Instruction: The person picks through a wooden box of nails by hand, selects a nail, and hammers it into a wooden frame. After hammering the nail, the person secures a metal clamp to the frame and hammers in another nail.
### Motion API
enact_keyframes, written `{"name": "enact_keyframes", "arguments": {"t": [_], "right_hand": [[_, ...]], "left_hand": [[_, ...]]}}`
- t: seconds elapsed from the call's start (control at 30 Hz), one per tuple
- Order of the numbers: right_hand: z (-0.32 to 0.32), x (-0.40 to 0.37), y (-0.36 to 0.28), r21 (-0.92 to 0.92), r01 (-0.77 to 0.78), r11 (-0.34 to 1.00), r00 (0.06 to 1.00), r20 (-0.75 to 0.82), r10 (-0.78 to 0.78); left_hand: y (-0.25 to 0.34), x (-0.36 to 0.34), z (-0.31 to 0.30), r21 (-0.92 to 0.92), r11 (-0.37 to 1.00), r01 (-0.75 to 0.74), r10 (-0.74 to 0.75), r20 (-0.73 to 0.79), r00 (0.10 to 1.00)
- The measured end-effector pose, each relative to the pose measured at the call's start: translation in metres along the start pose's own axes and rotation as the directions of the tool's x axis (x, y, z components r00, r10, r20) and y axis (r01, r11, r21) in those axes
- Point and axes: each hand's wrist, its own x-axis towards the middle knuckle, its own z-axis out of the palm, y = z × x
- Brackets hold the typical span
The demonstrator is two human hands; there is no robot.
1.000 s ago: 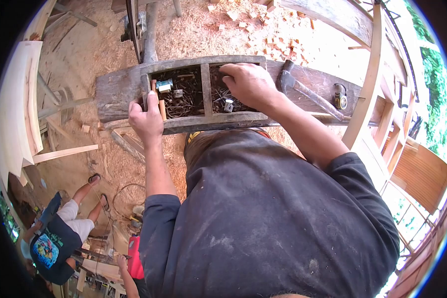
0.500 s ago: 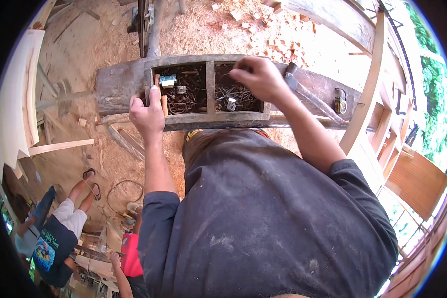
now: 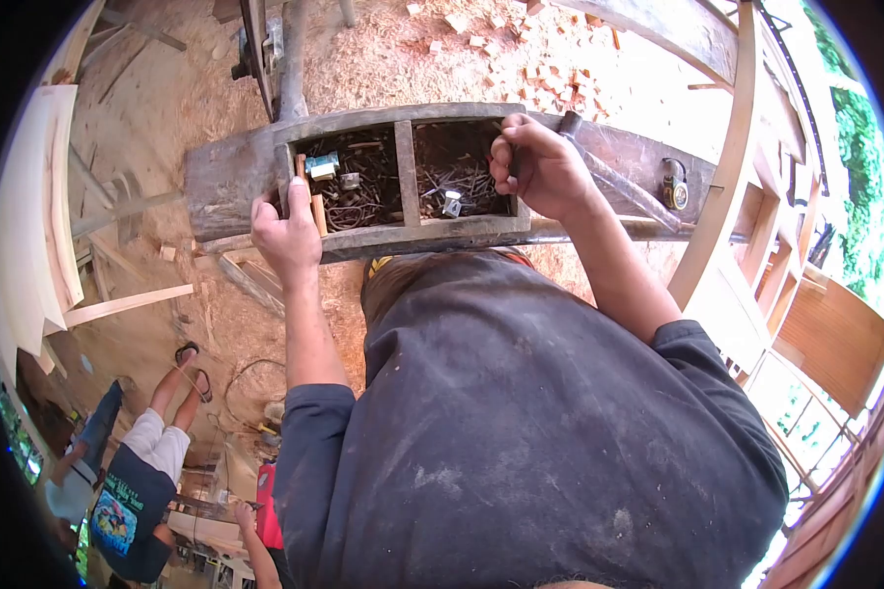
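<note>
Pulling nails (image 3: 459,183): right hand (image 3: 542,169) looks curled shut on some, left hand (image 3: 287,234) clamping the toolbox (image 3: 236,172) wall; lift straight, clear of hammer (image 3: 619,188) beside right knuckles.

We stretch both bare arms forward toward 12 o'clock. Our left hand (image 3: 287,234) sits at 10 o'clock on a straight forearm, thumb pointing up, fingers (image 3: 262,208) curled in a grip. Our right hand (image 3: 545,172) sits at 1 o'clock, elbow bent outward, fingers (image 3: 506,154) bunched into a closed fist.
</note>
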Motion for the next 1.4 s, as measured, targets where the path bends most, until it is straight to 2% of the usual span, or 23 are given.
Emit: {"name": "enact_keyframes", "arguments": {"t": [0.03, 0.07, 0.1, 0.13, 0.17, 0.2, 0.23, 0.3, 0.33, 0.4, 0.43, 0.5, 0.63, 0.73, 0.83, 1.0, 1.1, 1.2, 1.33, 1.4], "right_hand": [[-0.001, 0.001, 0.0, -0.144, -0.002, 0.99, 0.999, 0.042, 0.008], [0.01, 0.001, 0.0, -0.218, -0.012, 0.976, 1.0, -0.01, 0.01], [0.016, 0.003, 0.0, -0.212, -0.009, 0.977, 1.0, -0.011, 0.007], [0.021, 0.006, 0.001, -0.436, -0.023, 0.9, 1.0, -0.015, 0.018], [0.028, 0.008, 0.001, -0.636, -0.037, 0.771, 0.999, -0.023, 0.028], [0.043, 0.008, 0.003, -0.819, 0.005, 0.574, 0.998, -0.031, -0.054], [0.05, 0.01, 0.005, -0.907, -0.012, 0.421, 0.997, -0.041, -0.061], [0.043, 0.027, 0.027, -0.964, 0.234, 0.128, 0.938, 0.189, -0.29], [0.042, 0.031, 0.031, -0.963, 0.235, 0.13, 0.938, 0.189, -0.291], [0.061, 0.029, 0.027, -0.996, 0.079, -0.04, 0.976, 0.086, -0.202], [0.06, 0.032, 0.031, -0.996, 0.081, -0.041, 0.976, 0.088, -0.2], [0.056, 0.036, 0.04, -0.97, 0.186, -0.158, 0.918, 0.229, -0.323], [0.053, 0.041, 0.042, -0.973, 0.144, -0.181, 0.914, 0.201, -0.352], [0.051, 0.031, 0.028, -0.984, 0.085, -0.156, 0.923, 0.137, -0.36], [0.043, 0.026, 0.025, -0.981, 0.127, -0.145, 0.924, 0.171, -0.343], [0.048, 0.032, 0.04, -0.939, 0.251, -0.237, 0.884, 0.322, -0.339], [0.048, 0.039, 0.044, -0.922, 0.255, -0.291, 0.874, 0.349, -0.339], [0.048, 0.04, 0.043, -0.9, 0.28, -0.333, 0.873, 0.383, -0.302], [0.052, 0.039, 0.045, -0.906, 0.282, -0.314, 0.868, 0.381, -0.32], [0.052, 0.043, 0.046, -0.926, 0.197, -0.321, 0.898, 0.302, -0.321]], "left_hand": [[0.0, 0.0, 0.0, 0.011, 1.0, 0.007, -0.007, 0.011, 1.0], [0.003, 0.0, -0.001, 0.014, 1.0, 0.001, -0.002, 0.015, 1.0], [0.006, -0.001, -0.001, 0.012, 1.0, 0.007, -0.007, 0.011, 1.0], [0.009, -0.001, -0.002, 0.011, 1.0, 0.013, -0.013, 0.007, 1.0], [0.009, -0.001, -0.001, 0.013, 1.0, 0.008, -0.008, 0.01, 1.0], [0.008, -0.001, -0.001, 0.008, 1.0, -0.002, 0.002, 0.003, 1.0], [0.007, -0.001, 0.0, 0.003, 1.0, -0.011, 0.011, -0.003, 1.0], [0.007, -0.001, -0.001, 0.024, 1.0, -0.008, 0.008, 0.003, 1.0], [0.007, 0.0, -0.002, 0.044, 0.999, 0.0, 0.0, 0.007, 1.0], [0.008, -0.001, -0.002, 0.032, 0.999, -0.004, 0.004, 0.005, 1.0], [0.008, -0.001, -0.002, 0.017, 1.0, -0.007, 0.007, 0.003, 1.0], [0.007, 0.0, -0.001, 0.019, 1.0, -0.009, 0.009, -0.01, 1.0], [-0.007, 0.0, 0.005, -0.04, 0.999, -0.015, 0.013, -0.035, 0.999], [0.0, 0.0, 0.0, 0.004, 1.0, 0.011, -0.01, -0.027, 1.0], [-0.007, 0.001, 0.001, 0.031, 0.999, 0.035, -0.035, -0.008, 0.999], [-0.006, 0.0, 0.002, 0.03, 0.999, -0.013, 0.013, -0.03, 0.999], [0.002, -0.001, 0.001, -0.029, 0.999, 0.025, -0.026, -0.027, 0.999], [-0.005, 0.0, 0.001, 0.028, 1.0, 0.007, -0.007, -0.016, 1.0], [-0.006, 0.0, 0.002, 0.023, 1.0, -0.013, 0.013, -0.026, 1.0], [-0.005, 0.0, 0.002, -0.007, 1.0, -0.008, 0.008, -0.02, 1.0]]}}
